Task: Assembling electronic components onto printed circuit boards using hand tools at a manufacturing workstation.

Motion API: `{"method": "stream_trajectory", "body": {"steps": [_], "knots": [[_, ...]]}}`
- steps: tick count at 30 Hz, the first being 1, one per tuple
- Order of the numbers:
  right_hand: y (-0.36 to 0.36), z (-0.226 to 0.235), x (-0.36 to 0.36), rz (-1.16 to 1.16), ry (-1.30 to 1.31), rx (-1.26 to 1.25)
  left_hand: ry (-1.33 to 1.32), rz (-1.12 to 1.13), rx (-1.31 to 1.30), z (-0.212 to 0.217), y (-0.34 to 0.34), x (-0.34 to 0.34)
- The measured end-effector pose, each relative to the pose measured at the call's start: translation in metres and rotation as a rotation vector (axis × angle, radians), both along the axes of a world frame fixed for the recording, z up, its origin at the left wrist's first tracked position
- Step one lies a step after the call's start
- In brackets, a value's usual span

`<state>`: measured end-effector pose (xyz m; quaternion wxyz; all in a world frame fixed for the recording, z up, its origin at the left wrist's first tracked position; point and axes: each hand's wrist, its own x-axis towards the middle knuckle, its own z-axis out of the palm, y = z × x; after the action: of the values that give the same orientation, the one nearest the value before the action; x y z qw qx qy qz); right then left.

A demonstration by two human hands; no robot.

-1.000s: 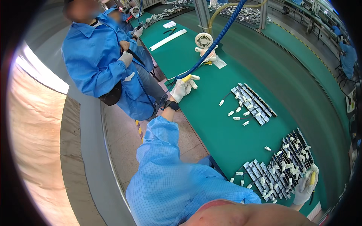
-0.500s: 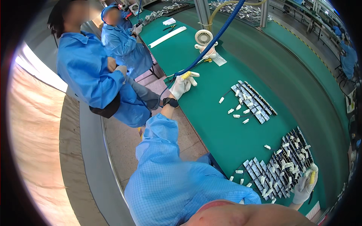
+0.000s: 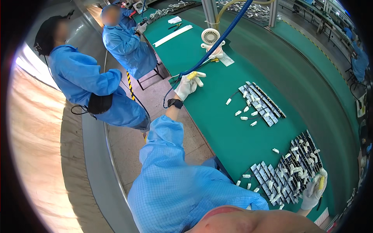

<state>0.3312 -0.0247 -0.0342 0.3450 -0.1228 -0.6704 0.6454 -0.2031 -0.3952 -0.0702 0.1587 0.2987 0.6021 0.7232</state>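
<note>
My left hand, in a white glove with a yellow patch, is at the left edge of the green table, fingers apart and holding nothing visible. A black band circles that wrist. A blue coiled cord comes down to this hand, and a thinner blue cord loops toward the wrist. My right hand, gloved the same way, rests with fingers stretched out against the right side of a pile of narrow circuit boards with white connectors. Its palm side is hidden.
A smaller group of circuit boards lies farther up the green table, with loose white connectors beside it. Beyond are a small white fan, a metal post, a white strip and pliers. Two people in blue coats are at the left.
The nearer person at the left has shifted leftward and turned, with the arms now folded in closer. Both of my hands and the boards stay where they were.
</note>
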Motion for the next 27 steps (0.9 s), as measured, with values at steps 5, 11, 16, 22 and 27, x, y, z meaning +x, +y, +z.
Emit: {"method": "stream_trajectory", "body": {"steps": [5,11,16,22,27], "knots": [[-0.011,0.010,-0.013,-0.060,0.074,-0.169,-0.003,-0.037,0.049,-0.004,-0.002,-0.004],[-0.010,0.015,-0.013,0.008,0.142,-0.273,0.028,-0.042,0.061,-0.012,-0.003,-0.009],[-0.015,0.019,-0.015,-0.065,0.081,-0.252,0.027,-0.048,0.060,-0.011,-0.006,-0.007],[-0.015,0.020,-0.013,-0.023,0.097,-0.269,-0.024,-0.039,0.101,-0.003,0.003,-0.002],[-0.019,0.023,-0.017,-0.016,0.081,-0.258,-0.035,-0.055,0.094,-0.007,0.000,-0.007]]}}
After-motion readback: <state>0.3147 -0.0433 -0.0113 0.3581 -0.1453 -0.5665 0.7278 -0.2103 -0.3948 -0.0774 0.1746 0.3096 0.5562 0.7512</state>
